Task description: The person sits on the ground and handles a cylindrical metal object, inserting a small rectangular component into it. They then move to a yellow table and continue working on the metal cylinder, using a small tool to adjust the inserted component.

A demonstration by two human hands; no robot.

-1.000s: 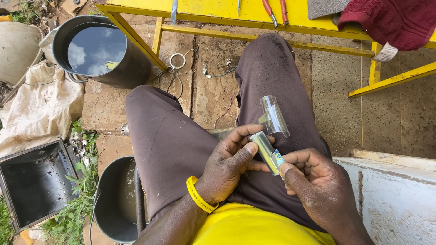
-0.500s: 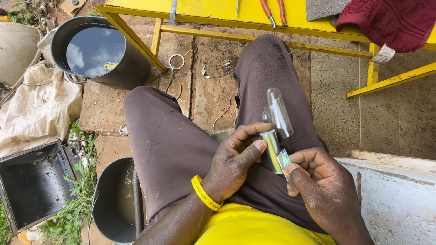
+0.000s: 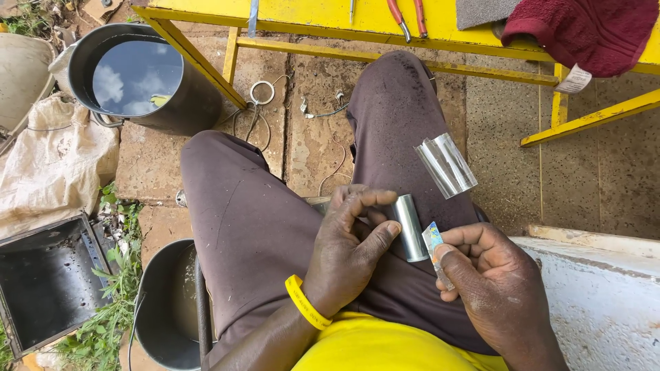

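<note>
since half a second ago the curved strip of thin sheet metal (image 3: 446,165) has come apart from the small metal tube (image 3: 410,227); then the two overlapped between the hands, and now the strip sits higher, over the right thigh, while the tube lies low against the lap. the left hand (image 3: 350,257) curls round the tube, thumb pressed to its side and forefinger arched over the top end, so it is closed on it in a light pinch. the right hand (image 3: 491,275) is folded nearly shut, thumb and forefinger nipping a small flat bluish piece (image 3: 433,239) just beside the tube; whether this hand also carries the strip's lower end i cannot tell, as the strip's foot is hidden behind the tube and fingers.

both metal parts look light, smooth and slippery; the strip seems springy with sharp cut edges, so its flat faces are the safer hold, and the tube is best taken across its middle.

ahead, the yellow workbench frame (image 3: 385,51) crosses close above the knees, with red-handled pliers (image 3: 405,15) and a maroon cloth (image 3: 584,31) on top. a water-filled drum (image 3: 137,75) stands at the left, a concrete ledge (image 3: 605,302) hems the right, and the freest room is over the lap.
</note>
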